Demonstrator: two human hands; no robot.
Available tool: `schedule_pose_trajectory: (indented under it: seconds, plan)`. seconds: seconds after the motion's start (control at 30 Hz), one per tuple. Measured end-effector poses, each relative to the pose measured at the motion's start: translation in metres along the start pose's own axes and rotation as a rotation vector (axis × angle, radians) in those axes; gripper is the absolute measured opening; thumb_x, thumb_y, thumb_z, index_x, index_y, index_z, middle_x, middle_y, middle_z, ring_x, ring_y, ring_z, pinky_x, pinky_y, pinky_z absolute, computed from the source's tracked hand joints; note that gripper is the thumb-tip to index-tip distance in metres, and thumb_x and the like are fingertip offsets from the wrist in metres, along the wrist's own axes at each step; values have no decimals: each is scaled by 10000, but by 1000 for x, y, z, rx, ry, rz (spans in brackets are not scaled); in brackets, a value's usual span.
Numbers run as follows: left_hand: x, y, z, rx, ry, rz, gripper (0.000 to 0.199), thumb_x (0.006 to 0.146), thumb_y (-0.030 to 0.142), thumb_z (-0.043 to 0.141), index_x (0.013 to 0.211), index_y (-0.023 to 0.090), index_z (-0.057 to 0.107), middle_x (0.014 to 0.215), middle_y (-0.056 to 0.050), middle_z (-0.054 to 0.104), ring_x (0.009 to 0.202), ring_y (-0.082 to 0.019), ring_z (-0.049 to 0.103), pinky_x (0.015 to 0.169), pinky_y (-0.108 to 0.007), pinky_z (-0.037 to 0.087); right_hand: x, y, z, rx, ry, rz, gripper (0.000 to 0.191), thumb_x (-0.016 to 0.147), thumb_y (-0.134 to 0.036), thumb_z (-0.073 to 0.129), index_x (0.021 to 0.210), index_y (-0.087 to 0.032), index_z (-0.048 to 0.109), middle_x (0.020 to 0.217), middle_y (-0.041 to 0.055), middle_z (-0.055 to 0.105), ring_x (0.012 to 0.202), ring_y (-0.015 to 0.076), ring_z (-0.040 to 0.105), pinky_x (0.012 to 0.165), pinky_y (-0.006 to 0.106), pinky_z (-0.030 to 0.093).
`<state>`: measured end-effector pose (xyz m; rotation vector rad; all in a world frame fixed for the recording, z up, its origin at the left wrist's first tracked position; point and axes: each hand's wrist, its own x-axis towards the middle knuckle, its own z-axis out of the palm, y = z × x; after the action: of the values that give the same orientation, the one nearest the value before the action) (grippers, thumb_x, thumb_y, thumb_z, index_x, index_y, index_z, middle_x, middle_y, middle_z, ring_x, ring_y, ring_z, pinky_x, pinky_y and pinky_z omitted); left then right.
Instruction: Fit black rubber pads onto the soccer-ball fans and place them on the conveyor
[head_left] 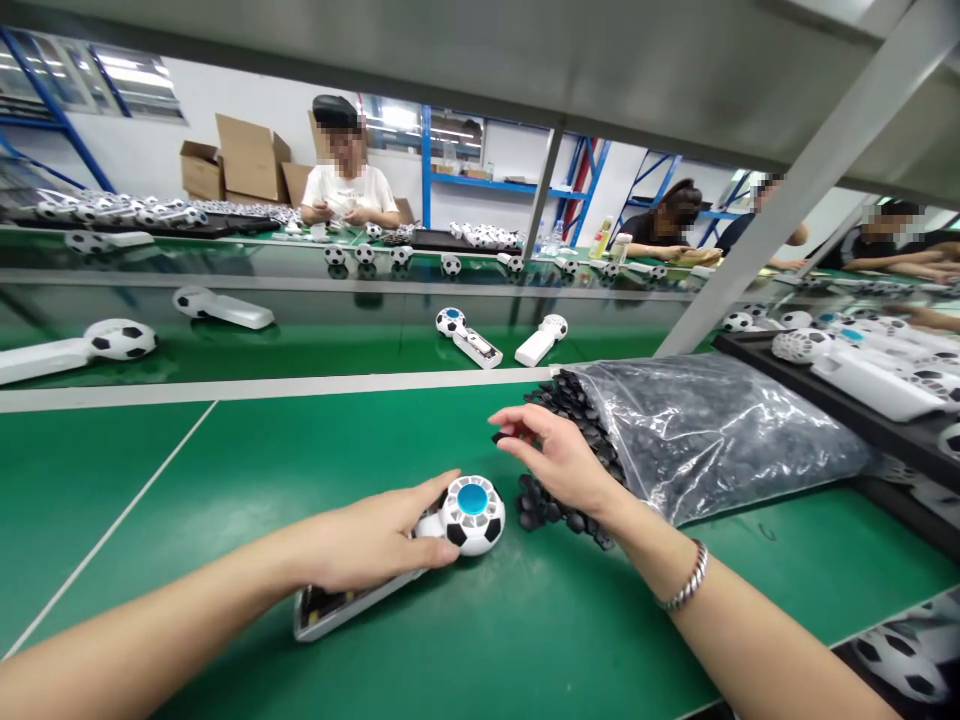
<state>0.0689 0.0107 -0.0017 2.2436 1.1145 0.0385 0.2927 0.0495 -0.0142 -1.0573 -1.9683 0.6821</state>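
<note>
Under my left hand (pixel 367 540) lies a white handheld device with a soccer-ball head (pixel 480 535) and a blue disc on top. My thumb and fingers grip its neck; the handle's near end is uncovered, with parts visible inside. My right hand (pixel 562 460) is raised to the right of the ball head, apart from it. Its thumb and fingertips pinch a small black piece (pixel 499 437). Below and behind that hand, loose black pieces (pixel 547 508) spill from the mouth of a clear plastic bag (pixel 727 430).
Beyond my green worktop (pixel 247 460) runs a belt (pixel 352 345) carrying several ball-headed devices. A black tray (pixel 847 385) stacked with more devices stands at the right. A slanted metal post (pixel 780 190) rises behind the bag. Several co-workers sit across the line.
</note>
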Motion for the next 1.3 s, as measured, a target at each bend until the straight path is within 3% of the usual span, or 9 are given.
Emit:
schedule_pose_trajectory:
  seconds: [0.07, 0.17, 0.23, 0.37, 0.47, 0.6, 0.83, 1.1, 1.3]
  plan:
    - [2, -3, -6, 25, 15, -17, 665, 725, 396, 584, 1323, 251, 331, 1213, -43, 541, 1028, -237, 543, 821, -292, 449, -1, 3, -2, 56, 38, 49, 171, 773, -158, 583, 940, -187, 591, 839, 17, 611, 775, 129, 573, 704, 256, 468]
    - [11, -6, -9, 381, 343, -106, 649, 711, 264, 584, 1312, 196, 348, 1081, -93, 569, 978, -285, 527, 795, -366, 429, -4, 4, -3, 94, 66, 94, 83, 763, -187, 602, 845, -183, 595, 786, 6, 613, 733, 128, 570, 684, 257, 468]
    - [17, -7, -9, 483, 434, -130, 633, 737, 265, 555, 1320, 168, 329, 1051, -115, 549, 963, -291, 514, 770, -382, 426, -5, 3, -3, 125, 61, 105, 47, 773, -203, 594, 815, -183, 588, 772, 3, 605, 720, 127, 560, 670, 258, 464]
    - [27, -12, -14, 371, 385, -21, 547, 690, 354, 612, 1206, 252, 461, 1053, -74, 507, 965, -263, 506, 765, -357, 438, -8, -3, 1, 171, 12, 70, 20, 795, -203, 572, 806, -186, 572, 777, 4, 577, 741, 129, 543, 687, 269, 459]
    - [33, -19, -14, 218, 374, 46, 550, 676, 410, 627, 1188, 278, 475, 1147, -58, 481, 1036, -255, 488, 844, -356, 419, -13, -7, 8, 153, -19, -10, 19, 779, -190, 601, 790, -190, 585, 904, 26, 554, 882, 144, 534, 778, 284, 446]
    - [37, -24, -4, 27, 350, 16, 604, 703, 447, 610, 1249, 288, 407, 1136, -43, 518, 987, -227, 531, 856, -345, 417, -19, -8, 22, 42, -75, -38, 53, 742, -172, 652, 760, -196, 608, 1051, 36, 505, 1057, 168, 467, 963, 348, 339]
    - [35, -21, 4, 6, 371, 10, 594, 688, 503, 615, 1228, 339, 429, 1035, -13, 542, 894, -219, 558, 799, -336, 432, -20, -5, 36, 72, -72, -52, 94, 745, -142, 637, 748, -190, 556, 1164, 38, 464, 1139, 166, 422, 1006, 341, 305]
    - [36, -22, 5, -100, 361, -29, 582, 689, 425, 628, 1229, 325, 437, 1071, -18, 532, 939, -212, 542, 775, -301, 440, -22, -3, 45, 249, -29, 190, 324, 666, -206, 689, 821, -210, 405, 1151, 56, 463, 1072, 170, 471, 830, 310, 455]
    - [36, -21, 6, -57, 361, -47, 533, 706, 486, 590, 1196, 319, 466, 1058, -15, 547, 920, -213, 555, 749, -298, 446, -13, 3, 36, 154, -50, 187, 283, 704, -296, 659, 846, -208, 431, 1053, 40, 552, 944, 163, 536, 701, 281, 476]
